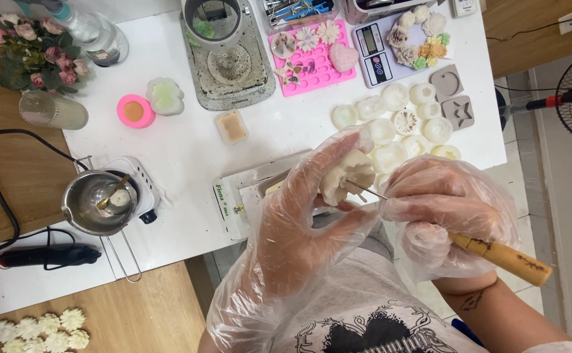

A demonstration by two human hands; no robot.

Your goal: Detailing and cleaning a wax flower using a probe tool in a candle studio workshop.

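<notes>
Now, wax flower (346,175) in left hand (305,216), right hand (439,212) gripping carving tool (469,245)

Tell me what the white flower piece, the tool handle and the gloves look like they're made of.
Flower piece: matte off-white, softly moulded; likely wax or soap, hard to tell which. Tool handle: wood, tan with dark stains; a thin metal-looking tip. Gloves on left hand and right hand: thin clear plastic film, crinkled and loose.

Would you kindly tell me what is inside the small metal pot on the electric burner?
Inside the metal pot a spoon leans with a pale lump in its bowl. The glare hides whether liquid covers the bottom, and the pot covers the burner top.
</notes>
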